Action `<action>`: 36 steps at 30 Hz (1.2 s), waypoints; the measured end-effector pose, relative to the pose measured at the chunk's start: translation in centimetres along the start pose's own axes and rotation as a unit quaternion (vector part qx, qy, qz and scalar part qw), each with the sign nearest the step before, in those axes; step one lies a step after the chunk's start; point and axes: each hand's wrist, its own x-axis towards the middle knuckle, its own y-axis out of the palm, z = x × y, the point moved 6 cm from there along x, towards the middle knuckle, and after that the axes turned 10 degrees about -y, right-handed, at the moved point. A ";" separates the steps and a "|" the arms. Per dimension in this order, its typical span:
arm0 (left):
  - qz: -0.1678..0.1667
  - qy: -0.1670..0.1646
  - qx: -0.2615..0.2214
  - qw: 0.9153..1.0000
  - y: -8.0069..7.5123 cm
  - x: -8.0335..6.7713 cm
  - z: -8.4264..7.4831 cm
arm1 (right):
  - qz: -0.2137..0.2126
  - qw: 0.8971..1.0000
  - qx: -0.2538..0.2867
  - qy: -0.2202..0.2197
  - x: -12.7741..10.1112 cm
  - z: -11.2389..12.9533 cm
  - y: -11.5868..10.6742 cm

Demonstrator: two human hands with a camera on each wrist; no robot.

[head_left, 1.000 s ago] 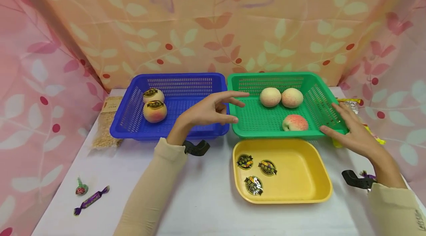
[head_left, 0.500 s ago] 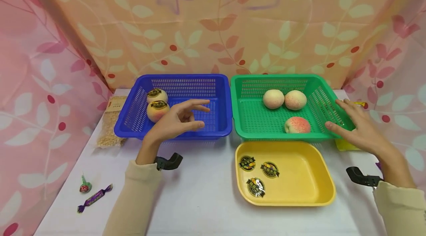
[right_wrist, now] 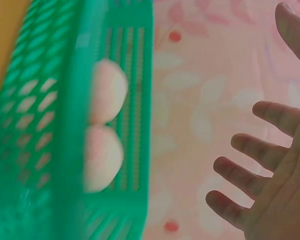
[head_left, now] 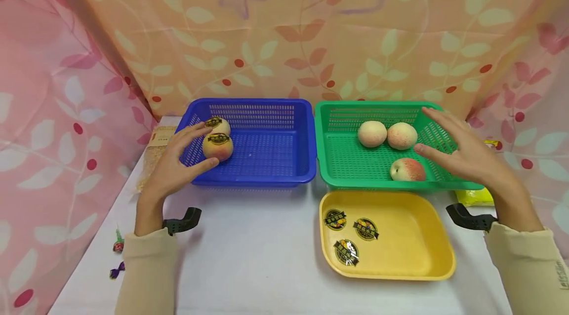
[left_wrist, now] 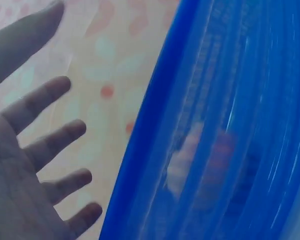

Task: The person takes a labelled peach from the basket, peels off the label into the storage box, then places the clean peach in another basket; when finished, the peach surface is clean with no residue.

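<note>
In the head view my left hand (head_left: 174,164) hovers over the left side of the blue basket (head_left: 275,178), fingers spread and holding nothing. Its fingertips overlap two peaches there, a front one (head_left: 222,151) and a rear one (head_left: 224,126), each bearing a black-and-gold sticker. My right hand (head_left: 467,154), also spread and holding nothing, is above the right side of the green basket (head_left: 355,182). Three peaches lie in that basket: two pale ones (head_left: 372,134) at the back and a redder one (head_left: 411,170) at the front. Both wrist views show the palms with fingers apart.
A yellow tray (head_left: 409,246) with three round stickers (head_left: 366,229) stands before the green basket. Left on the white table are a bag of grain (head_left: 153,159), a lollipop (head_left: 118,246) and a purple-wrapped candy (head_left: 116,271). A yellow packet (head_left: 475,197) shows at right.
My left hand has swung left from between the baskets to the blue basket's left side, its fingers opening wider. My right hand has shifted slightly inward over the green basket.
</note>
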 end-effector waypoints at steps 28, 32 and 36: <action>0.022 -0.112 0.059 0.992 -3.5 -0.9 7.7 | 0.086 0.963 0.193 -0.167 18.3 14.6 11.6; 0.026 -0.112 0.052 0.992 -3.5 -1.0 7.8 | 0.099 0.956 0.215 -0.172 20.3 16.4 13.5; 0.033 -0.117 0.048 0.991 -3.5 -1.0 7.7 | 0.106 0.951 0.223 -0.187 22.2 17.8 15.4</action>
